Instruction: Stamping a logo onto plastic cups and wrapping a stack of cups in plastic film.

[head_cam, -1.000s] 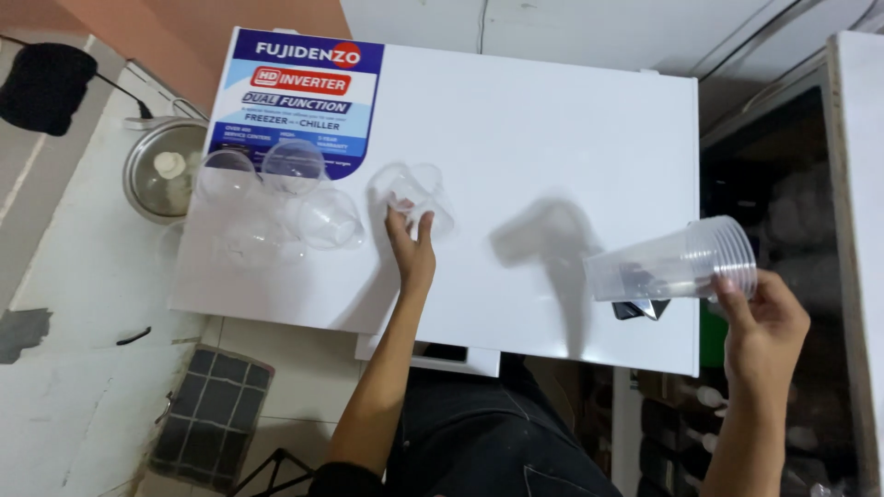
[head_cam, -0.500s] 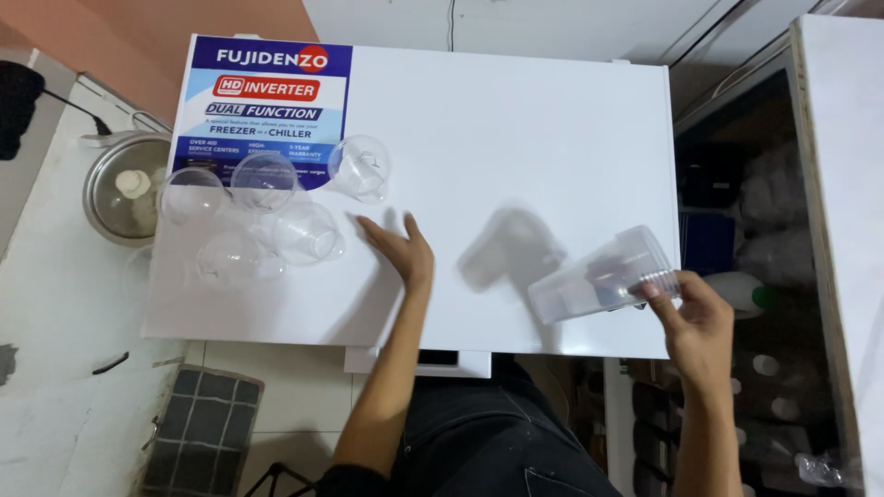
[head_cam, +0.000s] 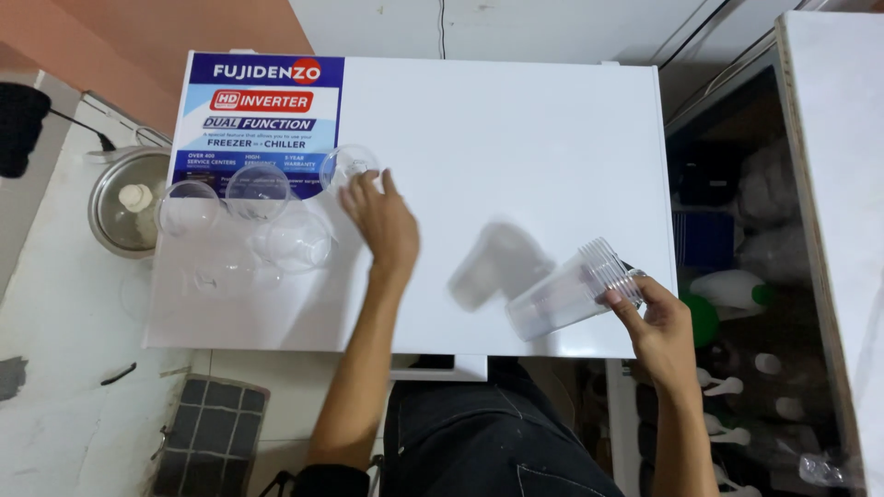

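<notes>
Head view, looking straight down over your arms.

Left hand (head_cam: 382, 221): flat and spread, palm down, over the white freezer lid (head_cam: 516, 138). Fingertips sit against the base of one clear cup (head_cam: 347, 166), which stands at the edge of the blue printed label (head_cam: 262, 120). Nothing is pinched; the fingers rest beside the cup, not round it. Whether they truly touch its wall is hard to tell through the clear plastic.

Loose cups (head_cam: 258, 216): several more clear cups stand just left of that one, close together, mouths up, partly on the label and partly on the bare white lid. The grouping keeps them within reach of your left arm and off the open middle of the lid.

Right hand (head_cam: 658, 327): curled round the rim end of a stack of nested clear cups (head_cam: 571, 290). You grip it by the thumb and fingers at the mouth end. The stack lies tilted, closed end pointing toward the lid's middle, held just above the near right corner; its shadow falls on the lid beside it. Held by the rims, the stack stays nested.

Surroundings: a pot with a glass lid (head_cam: 129, 202) sits left of the freezer. Dark shelves with bottles (head_cam: 737, 294) stand to your right.
</notes>
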